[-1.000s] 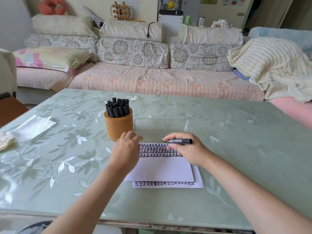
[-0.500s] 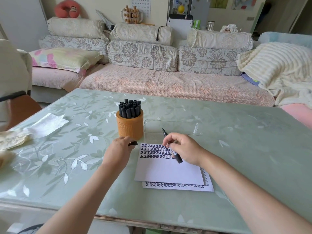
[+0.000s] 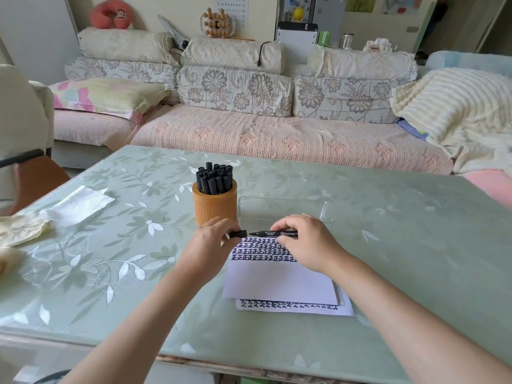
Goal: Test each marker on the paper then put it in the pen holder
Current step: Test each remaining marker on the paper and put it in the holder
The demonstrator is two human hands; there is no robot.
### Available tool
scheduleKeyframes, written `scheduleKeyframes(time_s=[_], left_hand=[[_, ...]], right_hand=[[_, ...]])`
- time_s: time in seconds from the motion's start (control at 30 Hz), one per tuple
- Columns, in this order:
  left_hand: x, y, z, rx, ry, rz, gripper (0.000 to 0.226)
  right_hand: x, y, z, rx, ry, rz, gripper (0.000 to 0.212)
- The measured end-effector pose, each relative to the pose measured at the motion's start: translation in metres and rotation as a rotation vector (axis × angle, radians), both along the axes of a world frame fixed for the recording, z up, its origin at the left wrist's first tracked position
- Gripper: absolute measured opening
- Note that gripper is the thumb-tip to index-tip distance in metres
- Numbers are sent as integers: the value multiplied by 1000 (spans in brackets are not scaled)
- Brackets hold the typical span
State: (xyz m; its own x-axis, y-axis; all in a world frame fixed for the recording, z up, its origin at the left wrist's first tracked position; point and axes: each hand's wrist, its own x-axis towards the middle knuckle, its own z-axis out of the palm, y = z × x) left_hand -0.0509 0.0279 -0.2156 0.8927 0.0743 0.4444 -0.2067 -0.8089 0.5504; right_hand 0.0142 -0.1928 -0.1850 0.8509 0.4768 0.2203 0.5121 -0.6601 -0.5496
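Note:
A black marker [image 3: 274,233] lies level above the top of the white paper [image 3: 279,281], tip pointing left, pinched by my right hand [image 3: 307,243]. My left hand [image 3: 209,249] pinches the marker's black cap [image 3: 239,234] just left of the bare tip, a small gap between them. The paper's upper part is covered with rows of dark blue marks; a second marked sheet sticks out beneath it. The round orange-brown pen holder [image 3: 215,206] stands behind my left hand, filled with several black markers.
An empty clear plastic tray [image 3: 285,209] sits right of the holder, behind my right hand. A white tissue [image 3: 80,205] and crumpled cloth lie at the table's left. A sofa runs behind the green glass-topped table [image 3: 401,245]; a chair stands at the left.
My right hand has turned the marker from a slanted writing pose to level, tip leftward. My left hand has brought the cap up to face the tip. The view has shifted a little.

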Motion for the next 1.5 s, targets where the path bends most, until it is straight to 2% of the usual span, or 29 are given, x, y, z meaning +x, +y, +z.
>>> scheduleKeyframes(time_s=[0.27,0.4,0.6,0.73,0.97,1.13,1.3,1.4,1.5], left_hand=[[-1,-7,1,32,-6,-108,11],[-2,-7,4,47,6,-166,12],[0,-6,13,74,-19,-185,20],[0,-7,21,76,-94,-187,10],[7,-4,31,62,-133,-184,11],[23,7,43,3,-272,-86,15],[43,34,53,-180,-398,233,20],[55,54,50,-295,-309,327,33],[64,66,44,-391,-120,267,53]], right_hand=[[-5,4,1,15,77,70,19],[-9,6,2,-13,83,45,27],[-10,14,12,-53,-15,-8,11],[-9,15,19,-64,-11,47,10],[-3,21,24,-165,30,172,10],[9,43,26,59,-7,160,18],[25,58,30,297,6,31,18],[38,70,35,513,56,-24,9],[54,84,43,695,89,-102,11]])
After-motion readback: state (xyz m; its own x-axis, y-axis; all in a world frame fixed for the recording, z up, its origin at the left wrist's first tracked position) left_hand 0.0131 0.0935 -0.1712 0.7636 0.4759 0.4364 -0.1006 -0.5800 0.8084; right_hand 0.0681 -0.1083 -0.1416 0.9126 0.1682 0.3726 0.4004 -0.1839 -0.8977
